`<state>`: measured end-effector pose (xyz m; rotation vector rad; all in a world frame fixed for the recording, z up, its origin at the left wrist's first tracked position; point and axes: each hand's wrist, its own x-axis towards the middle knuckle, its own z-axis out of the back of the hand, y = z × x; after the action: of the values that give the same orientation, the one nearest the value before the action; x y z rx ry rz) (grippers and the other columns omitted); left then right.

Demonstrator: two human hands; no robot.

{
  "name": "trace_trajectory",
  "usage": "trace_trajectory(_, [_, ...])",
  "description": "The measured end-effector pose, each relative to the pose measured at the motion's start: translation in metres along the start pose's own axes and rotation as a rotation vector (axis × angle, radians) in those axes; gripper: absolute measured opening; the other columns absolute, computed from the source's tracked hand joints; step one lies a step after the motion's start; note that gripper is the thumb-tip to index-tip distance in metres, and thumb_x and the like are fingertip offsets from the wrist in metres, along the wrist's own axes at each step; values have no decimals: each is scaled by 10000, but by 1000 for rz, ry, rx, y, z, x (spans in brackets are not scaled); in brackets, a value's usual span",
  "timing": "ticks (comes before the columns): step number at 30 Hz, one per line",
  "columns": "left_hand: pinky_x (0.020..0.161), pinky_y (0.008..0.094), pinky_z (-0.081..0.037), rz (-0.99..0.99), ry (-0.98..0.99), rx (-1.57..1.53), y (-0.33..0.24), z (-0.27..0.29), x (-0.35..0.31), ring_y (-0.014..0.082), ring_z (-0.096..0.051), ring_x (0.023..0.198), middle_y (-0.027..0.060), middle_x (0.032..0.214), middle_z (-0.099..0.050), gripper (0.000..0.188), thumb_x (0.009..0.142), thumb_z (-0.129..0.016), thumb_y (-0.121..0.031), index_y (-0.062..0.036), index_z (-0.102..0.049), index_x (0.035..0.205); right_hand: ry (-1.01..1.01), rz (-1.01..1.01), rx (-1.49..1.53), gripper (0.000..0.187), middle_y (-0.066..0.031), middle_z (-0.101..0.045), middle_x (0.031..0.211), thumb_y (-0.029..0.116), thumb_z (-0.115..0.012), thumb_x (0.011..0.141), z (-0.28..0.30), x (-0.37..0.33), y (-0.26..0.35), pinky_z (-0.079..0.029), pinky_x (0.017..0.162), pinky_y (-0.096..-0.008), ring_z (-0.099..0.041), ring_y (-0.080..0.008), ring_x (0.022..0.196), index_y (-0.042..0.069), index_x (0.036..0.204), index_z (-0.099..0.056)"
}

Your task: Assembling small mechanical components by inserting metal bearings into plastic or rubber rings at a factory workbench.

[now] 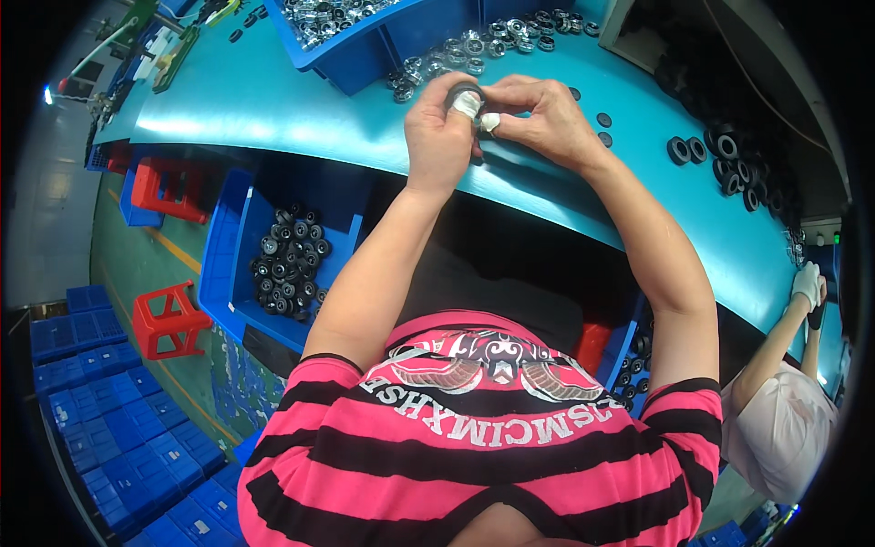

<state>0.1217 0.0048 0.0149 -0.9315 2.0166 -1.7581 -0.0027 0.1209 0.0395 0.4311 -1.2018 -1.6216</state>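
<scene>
At the table's near edge, my left hand [437,141] is closed around a small black rubber tyre [467,88], its thumb wrapped in white. From the right, my right hand [551,118] pinches at the same tyre, fingers bent and a white wrap on the thumb tip. The fingers cover most of the tyre, so whether a hub sits inside it cannot be made out. Just beyond my hands, shiny silver wheel hubs [474,46] lie loose in a band. Small black discs [604,119] lie to the right of my right hand.
Blue bins [355,46] of hubs stand at the back. Black tyres [729,164] heap up at right. Below the table edge, a blue bin [232,246] holds finished-looking black wheels [292,260]. Red stools [169,319] stand left. Another person's gloved hand [807,284] works far right.
</scene>
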Motion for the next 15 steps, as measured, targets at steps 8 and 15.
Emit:
trace_trajectory(8, [455,238,-473,64,15,85,-5,-1,2,41,-516,569,-4,793,-612,175,1014,-590,-93,-54,-665,1168,-50,-117,-3,322,-89,-717,937,257,-766,811,-1,1,-3,-516,755,-323,-655,-190,820,142,1111,-791])
trace_trajectory(15, [470,243,-497,107,113,38,-4,9,8,55,-511,555,22,825,-636,230,1023,-561,-82,-61,-661,1228,-83,-110,111,344,-91,-727,912,223,-812,790,1,3,-10,-528,752,-321,-673,-172,833,110,1113,-788])
